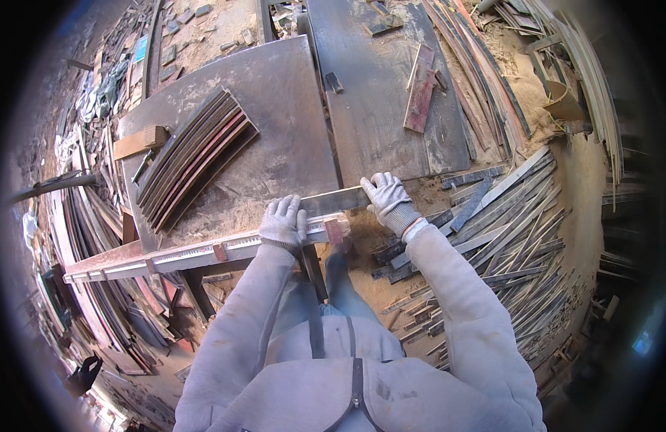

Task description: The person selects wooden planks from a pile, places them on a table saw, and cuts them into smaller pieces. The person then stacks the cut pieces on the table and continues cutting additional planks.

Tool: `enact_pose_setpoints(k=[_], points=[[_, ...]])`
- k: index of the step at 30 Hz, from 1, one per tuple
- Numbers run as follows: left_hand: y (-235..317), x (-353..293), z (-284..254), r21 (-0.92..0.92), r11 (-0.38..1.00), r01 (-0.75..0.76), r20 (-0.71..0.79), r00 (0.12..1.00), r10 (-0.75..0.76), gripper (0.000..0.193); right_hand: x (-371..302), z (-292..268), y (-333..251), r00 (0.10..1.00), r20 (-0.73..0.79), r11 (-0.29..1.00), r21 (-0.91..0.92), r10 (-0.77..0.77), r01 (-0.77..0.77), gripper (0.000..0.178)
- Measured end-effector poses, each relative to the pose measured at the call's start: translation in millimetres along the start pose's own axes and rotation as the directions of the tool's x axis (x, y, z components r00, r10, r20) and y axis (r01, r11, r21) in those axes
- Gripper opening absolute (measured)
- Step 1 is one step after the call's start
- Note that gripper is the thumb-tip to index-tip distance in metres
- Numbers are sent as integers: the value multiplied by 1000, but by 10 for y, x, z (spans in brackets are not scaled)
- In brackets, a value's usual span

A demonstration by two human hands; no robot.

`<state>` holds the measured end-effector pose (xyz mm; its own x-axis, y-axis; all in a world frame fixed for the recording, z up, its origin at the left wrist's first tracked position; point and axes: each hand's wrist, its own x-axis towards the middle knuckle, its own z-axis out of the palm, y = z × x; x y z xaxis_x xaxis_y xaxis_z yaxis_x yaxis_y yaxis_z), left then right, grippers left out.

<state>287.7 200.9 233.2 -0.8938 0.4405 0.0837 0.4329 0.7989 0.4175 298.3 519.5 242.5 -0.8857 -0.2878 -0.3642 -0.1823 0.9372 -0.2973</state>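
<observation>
A short dark strip of wood (335, 201) spans the gap between my two gloved hands at the table's near edge. My left hand (284, 222) lies over the strip's left end, fingers bent across it. Round its right end, which juts past the table, my right hand (388, 200) is closed. Just below the strip runs a wooden rail with a white measuring scale (189, 256), and a small reddish block (334, 230) sits at the rail's right end. Beyond my left hand, a stack of dark and reddish strips (196, 158) rests on the metal tabletop (286, 122).
A light wooden block (140, 142) touches the stack's left side. Past a narrow slot is a second tabletop (376, 108) bearing a red board piece (419, 90). Many cut strips (502, 223) heap at the right, more long strips (95, 266) at the left. Sawdust covers the ground.
</observation>
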Motion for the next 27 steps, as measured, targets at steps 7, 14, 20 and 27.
enact_pose_setpoints(k=[7, 14, 20, 27], points=[[51, 4, 64, -8, 997, 73, 15, 997, -73, 35, 81, 218, 60, 991, -133, 998, -58, -5, -3, 75], [169, -4, 95, 11, 996, 91, -106, 990, -89, 30, 151, 98, 111, 996, -89, 997, -74, -4, -2, 68], [141, -56, 126, 27, 993, 117, -115, 987, -113, 32, -27, 141, -63, 989, -102, 981, -153, 106, -121, 58], [138, -60, 190, 60, 990, 128, -105, 987, -121, 33, -551, -947, 556, 668, -340, 324, 934, 662, 154, 75]])
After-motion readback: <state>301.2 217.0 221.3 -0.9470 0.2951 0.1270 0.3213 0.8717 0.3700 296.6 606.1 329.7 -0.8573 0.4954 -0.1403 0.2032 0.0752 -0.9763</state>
